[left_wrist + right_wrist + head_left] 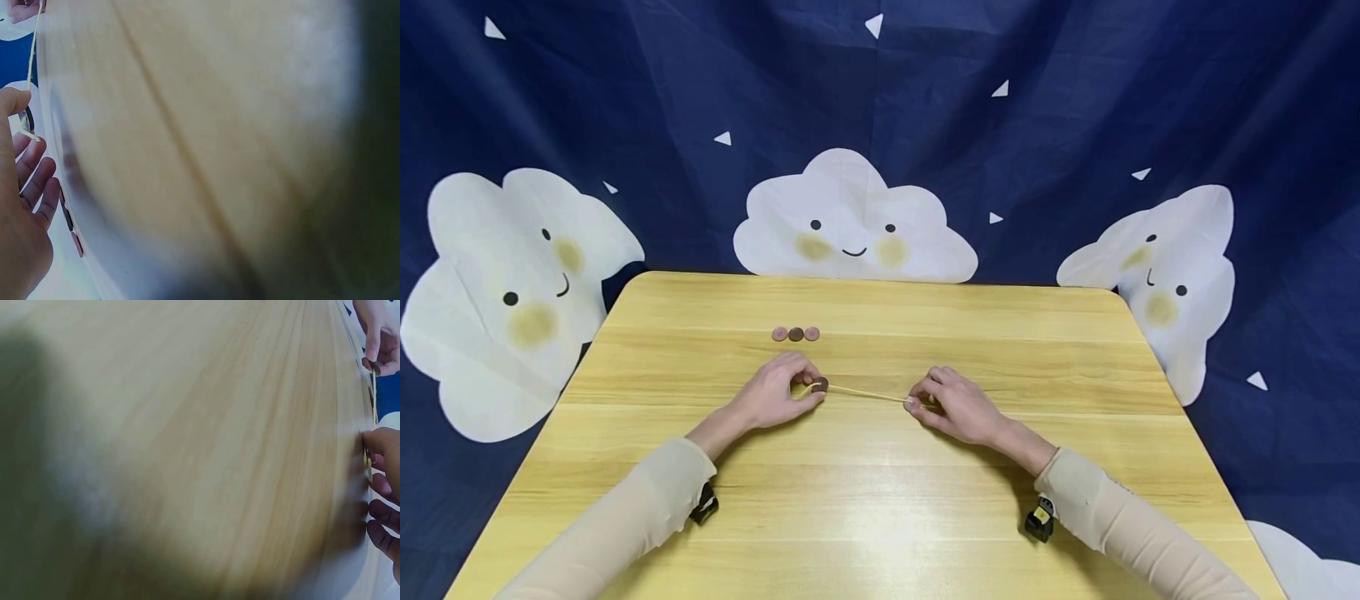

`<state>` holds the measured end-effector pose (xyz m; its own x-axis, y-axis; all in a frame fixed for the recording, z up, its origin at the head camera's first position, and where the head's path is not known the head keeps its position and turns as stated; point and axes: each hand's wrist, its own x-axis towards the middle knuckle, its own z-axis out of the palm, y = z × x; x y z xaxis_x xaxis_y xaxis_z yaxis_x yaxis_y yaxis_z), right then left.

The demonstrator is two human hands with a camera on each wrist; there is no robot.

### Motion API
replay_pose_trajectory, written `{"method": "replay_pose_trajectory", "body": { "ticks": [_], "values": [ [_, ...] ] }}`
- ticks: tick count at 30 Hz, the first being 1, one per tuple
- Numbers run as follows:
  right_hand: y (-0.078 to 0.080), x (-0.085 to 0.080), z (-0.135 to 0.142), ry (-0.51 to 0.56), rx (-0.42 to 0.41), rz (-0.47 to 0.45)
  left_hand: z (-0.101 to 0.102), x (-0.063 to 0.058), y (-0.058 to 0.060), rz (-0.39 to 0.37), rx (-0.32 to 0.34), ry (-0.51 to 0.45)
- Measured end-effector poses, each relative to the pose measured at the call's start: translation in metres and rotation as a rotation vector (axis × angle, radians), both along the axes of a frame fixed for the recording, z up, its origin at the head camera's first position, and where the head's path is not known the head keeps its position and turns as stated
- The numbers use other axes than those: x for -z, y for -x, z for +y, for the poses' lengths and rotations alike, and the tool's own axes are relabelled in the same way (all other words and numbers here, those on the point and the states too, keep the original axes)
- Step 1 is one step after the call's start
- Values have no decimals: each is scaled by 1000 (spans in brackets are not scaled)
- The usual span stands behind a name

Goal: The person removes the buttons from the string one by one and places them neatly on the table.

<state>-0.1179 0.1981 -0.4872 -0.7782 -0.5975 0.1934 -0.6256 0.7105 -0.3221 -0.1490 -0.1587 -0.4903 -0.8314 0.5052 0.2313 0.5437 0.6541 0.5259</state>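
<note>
My left hand (778,390) pinches a dark brown button (820,385) between thumb and fingers. A pale yellow cord (868,393) passes through this button and stretches to the right, with a short end showing by the left fingers (39,178). At the other end my right hand (964,407) pinches a pinkish button (912,403) on the same cord. A bit of cord shows behind the right thumb in the right wrist view. Both hands are just above the table, apart from each other.
Beyond the left hand, a row of buttons lies on the wooden table (880,492): a pink button (780,334), a brown button (796,334) and another pink button (812,333). A dark blue cloth (865,92) with cloud faces hangs behind the table's far edge.
</note>
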Motion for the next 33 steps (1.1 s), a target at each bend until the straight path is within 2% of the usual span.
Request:
{"method": "replay_pose_trajectory", "body": {
  "ticks": [9,16,22,33],
  "values": [
    [0,-1,-3,-16,17,-2,-1,2,-2,29,-12,-8],
    [0,-5,-7,-23,36,-47,1,0,-5,4,-21,-1],
    [7,-11,-23,-48,7,-14,2,0,-6,-11,-21,-11],
    [16,-12,-56,-44,-37,24,6,-1,-10,32,-19,-27]
  ]
}}
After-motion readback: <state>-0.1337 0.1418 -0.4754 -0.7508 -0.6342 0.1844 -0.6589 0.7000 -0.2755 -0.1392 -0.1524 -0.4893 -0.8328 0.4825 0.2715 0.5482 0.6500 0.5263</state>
